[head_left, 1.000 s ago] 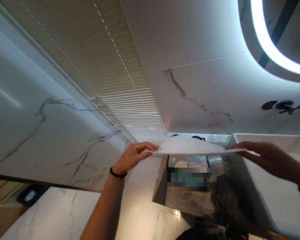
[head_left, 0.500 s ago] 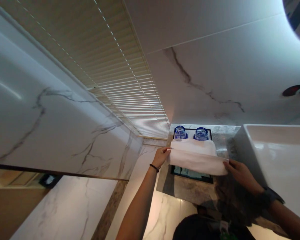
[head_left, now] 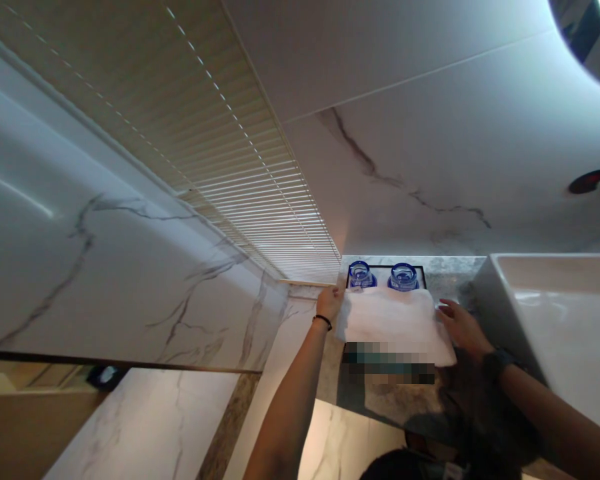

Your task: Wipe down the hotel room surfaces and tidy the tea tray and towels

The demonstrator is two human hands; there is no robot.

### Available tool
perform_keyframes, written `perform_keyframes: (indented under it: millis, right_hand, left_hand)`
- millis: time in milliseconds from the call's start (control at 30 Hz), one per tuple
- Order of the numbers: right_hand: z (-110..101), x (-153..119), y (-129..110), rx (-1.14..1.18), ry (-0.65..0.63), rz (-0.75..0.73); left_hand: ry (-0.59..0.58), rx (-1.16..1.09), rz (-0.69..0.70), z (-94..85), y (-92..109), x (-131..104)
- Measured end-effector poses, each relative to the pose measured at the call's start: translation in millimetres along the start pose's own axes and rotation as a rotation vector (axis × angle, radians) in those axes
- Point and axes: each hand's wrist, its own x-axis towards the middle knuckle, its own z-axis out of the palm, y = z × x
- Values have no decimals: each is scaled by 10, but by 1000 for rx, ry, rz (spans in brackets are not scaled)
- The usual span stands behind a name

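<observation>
A white towel [head_left: 393, 323] lies spread over a dark-rimmed tray [head_left: 423, 275] on the stone counter, its lower right corner reaching past the tray. At the towel's upper left edge is my left hand [head_left: 329, 305], its fingers curled together against the edge. By the right edge my right hand [head_left: 461, 330] has its fingers partly stretched and apart, close to the cloth. Behind the towel stand two blue-tinted glasses, a left glass [head_left: 361, 275] and a right glass [head_left: 403, 277]. The tray's near part is blurred by pixels.
To the right of the tray rises a white basin [head_left: 510, 307]. A marble-patterned wall [head_left: 405, 160] stands behind the counter. On the left are slatted blinds [head_left: 275, 207] and a marble-patterned panel [head_left: 130, 267]. A round mirror [head_left: 587, 47] shows at the top right.
The towel's folded strip, held between both hands before, now lies flat toward me. My left hand has shifted slightly up the left edge; my right hand has let go and moved up the right side.
</observation>
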Motion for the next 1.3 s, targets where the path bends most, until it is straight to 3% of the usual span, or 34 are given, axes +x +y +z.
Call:
perform_keyframes:
  millis: [200,333,433,567,700,833,933,1033,1167,1300]
  right_hand:
    - [-15,507,-289,-150,-38,-186]
    - [-117,594,-308,-271,-65,-274]
    - [-197,549,-316,-311,-41,-403]
    - [-329,301,-357,-281,44,-624]
    - [-391,-207,-270,-247,119,-793]
    - [-257,-695,-13,-320,86,-917]
    - [-162,-842,123,-374,-18,-917]
    - [-198,-789,110,-320,-22,-861]
    - [-271,-523,-8,-165,9,-539]
    - [-178,-292,-33,-167,-157,-364]
  left_hand:
    - [-92,-79,-131,249,137,334]
    - [-25,-232,-115,314,146,381]
    - [2,-372,-51,245,145,313]
    - [28,-508,89,24,84,35]
    - [12,-559,234,-200,-160,-428]
    - [-40,-364,354,-221,-489,-783]
    - [-26,-170,343,-148,-583,-809]
    - [33,-124,356,-118,-484,-704]
    - [-47,-57,456,-92,-221,-594]
    - [-136,10,446,-53,-41,-580]
